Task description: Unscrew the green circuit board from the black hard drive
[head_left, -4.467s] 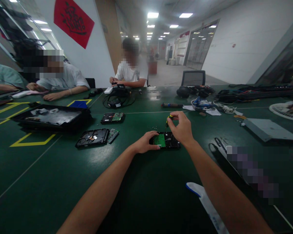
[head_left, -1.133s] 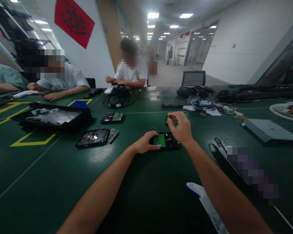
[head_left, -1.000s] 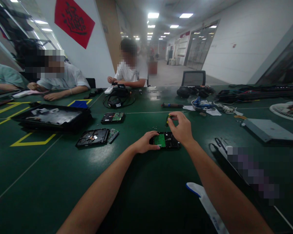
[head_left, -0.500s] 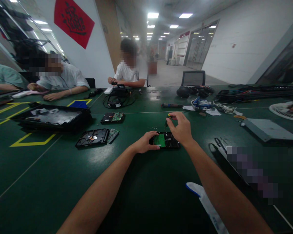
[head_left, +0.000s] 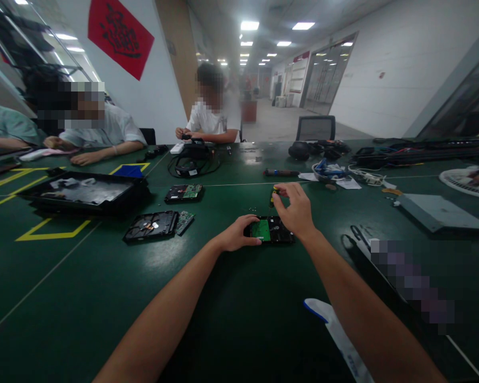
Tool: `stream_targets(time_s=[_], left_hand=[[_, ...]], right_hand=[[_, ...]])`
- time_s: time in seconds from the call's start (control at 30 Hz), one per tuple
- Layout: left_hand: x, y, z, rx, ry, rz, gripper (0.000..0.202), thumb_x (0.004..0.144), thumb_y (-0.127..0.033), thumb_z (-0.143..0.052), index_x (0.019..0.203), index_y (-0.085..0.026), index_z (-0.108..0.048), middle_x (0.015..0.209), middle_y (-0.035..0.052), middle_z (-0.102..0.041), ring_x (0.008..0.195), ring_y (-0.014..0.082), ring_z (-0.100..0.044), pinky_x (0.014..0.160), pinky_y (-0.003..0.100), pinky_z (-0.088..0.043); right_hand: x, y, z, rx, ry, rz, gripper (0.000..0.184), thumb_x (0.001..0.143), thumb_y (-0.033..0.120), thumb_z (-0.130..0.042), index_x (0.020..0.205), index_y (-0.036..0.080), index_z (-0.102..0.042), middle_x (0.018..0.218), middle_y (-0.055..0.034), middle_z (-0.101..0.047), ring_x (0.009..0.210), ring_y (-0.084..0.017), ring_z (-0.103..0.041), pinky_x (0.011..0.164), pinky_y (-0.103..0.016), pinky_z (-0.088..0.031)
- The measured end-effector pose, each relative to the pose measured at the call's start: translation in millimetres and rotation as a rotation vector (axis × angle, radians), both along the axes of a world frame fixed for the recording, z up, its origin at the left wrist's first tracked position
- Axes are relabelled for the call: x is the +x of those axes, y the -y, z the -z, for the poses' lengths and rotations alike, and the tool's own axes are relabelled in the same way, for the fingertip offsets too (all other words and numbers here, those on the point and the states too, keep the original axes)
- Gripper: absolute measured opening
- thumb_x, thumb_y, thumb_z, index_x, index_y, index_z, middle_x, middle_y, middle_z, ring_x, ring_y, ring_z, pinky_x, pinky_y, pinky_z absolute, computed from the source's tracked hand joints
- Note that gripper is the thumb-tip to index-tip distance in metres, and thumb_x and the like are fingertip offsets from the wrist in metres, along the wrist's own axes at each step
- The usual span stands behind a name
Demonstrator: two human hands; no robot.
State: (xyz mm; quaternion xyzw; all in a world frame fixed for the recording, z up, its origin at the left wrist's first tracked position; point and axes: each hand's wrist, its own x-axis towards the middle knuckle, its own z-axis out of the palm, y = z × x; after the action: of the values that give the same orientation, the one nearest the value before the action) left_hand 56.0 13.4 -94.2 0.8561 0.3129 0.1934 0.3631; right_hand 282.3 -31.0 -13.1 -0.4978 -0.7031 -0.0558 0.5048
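A glossy green tabletop (head_left: 83, 298), smooth and crossed by pale seams, is shared with a shallow black plastic tray (head_left: 138, 183) at left and a flat grey metal box (head_left: 439, 210) at right. The left hand (head_left: 241, 234) is spread over one end of a green-boarded hard drive (head_left: 281, 230), which is clamped between thumb and fingers and laid flat between the two hands. By the right hand (head_left: 296, 210), a small screwdriver is pinched, thumb and fingertips together.

Work on this drive is judged to be partway: its rectangular green circuit board (head_left: 261, 230) is seated in the dark casing and has not been lifted out. At left, a stripped black hard drive (head_left: 154, 226), its casing moulded in curves, appears finished, as a loose circuit board (head_left: 184, 222) is left just beside it. The screwdriver (head_left: 272, 200) is held near upright, yellow-topped and thin-shafted; whether its tip is seated cannot be told. Tiny metallic bits (head_left: 253, 209), probably screws, are scattered beyond the held drive.
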Motion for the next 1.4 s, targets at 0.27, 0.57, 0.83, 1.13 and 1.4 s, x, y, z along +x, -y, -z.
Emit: stream_targets(time_s=[0.27,0.57,0.83,1.13,1.4], left_hand=[[0.0,-0.5,1.2,0.015,-0.004,0.011,0.086,0.075,-0.057,-0.078,0.148,-0.024,-0.046,0.158,0.0113,-0.039,0.146,0.0314,-0.036,0.123,0.048,-0.029],[-0.4,-0.2,-0.3,0.005,-0.008,0.009,0.085,0.075,-0.056,-0.079,0.147,-0.026,-0.047,0.158,0.0105,-0.039,0.147,0.0320,-0.036,0.123,0.049,-0.030],[0.0,-0.7,2.0,0.009,0.001,-0.002,0.085,0.074,-0.056,-0.079,0.147,-0.026,-0.048,0.158,0.0106,-0.039,0.146,0.0323,-0.037,0.122,0.049,-0.031],[0.7,-0.2,0.4,0.014,-0.005,-0.004,0.085,0.074,-0.056,-0.079,0.147,-0.025,-0.048,0.157,0.0110,-0.040,0.146,0.0319,-0.037,0.122,0.049,-0.031],[0.3,0.2,0.0,-0.004,-0.007,-0.001,0.085,0.074,-0.055,-0.080,0.147,-0.027,-0.047,0.158,0.0101,-0.040,0.147,0.0320,-0.036,0.122,0.049,-0.030]], right_hand=[[0.6,-3.0,3.1,-0.009,-0.041,-0.025,0.017,0.093,0.028,-0.061,0.108,0.023,-0.060,0.106,-0.0083,-0.066,0.095,-0.024,-0.064,0.086,-0.043,-0.055],[1.6,-3.7,2.8,0.015,-0.068,-0.013,0.017,0.089,0.026,-0.064,0.105,0.022,-0.060,0.109,-0.0099,-0.065,0.099,-0.026,-0.063,0.086,-0.044,-0.055],[0.4,-0.6,0.4,0.008,-0.020,-0.033,0.017,0.094,0.023,-0.059,0.110,0.023,-0.063,0.108,-0.0086,-0.066,0.100,-0.024,-0.065,0.088,-0.044,-0.055],[-0.3,-2.3,2.3,-0.001,-0.038,-0.031,0.014,0.093,0.026,-0.060,0.107,0.024,-0.062,0.105,-0.0076,-0.067,0.095,-0.024,-0.066,0.086,-0.044,-0.056],[0.0,-2.5,3.9,-0.014,-0.050,-0.017,0.018,0.091,0.024,-0.061,0.109,0.023,-0.060,0.109,-0.0083,-0.067,0.095,-0.024,-0.065,0.086,-0.043,-0.056]])
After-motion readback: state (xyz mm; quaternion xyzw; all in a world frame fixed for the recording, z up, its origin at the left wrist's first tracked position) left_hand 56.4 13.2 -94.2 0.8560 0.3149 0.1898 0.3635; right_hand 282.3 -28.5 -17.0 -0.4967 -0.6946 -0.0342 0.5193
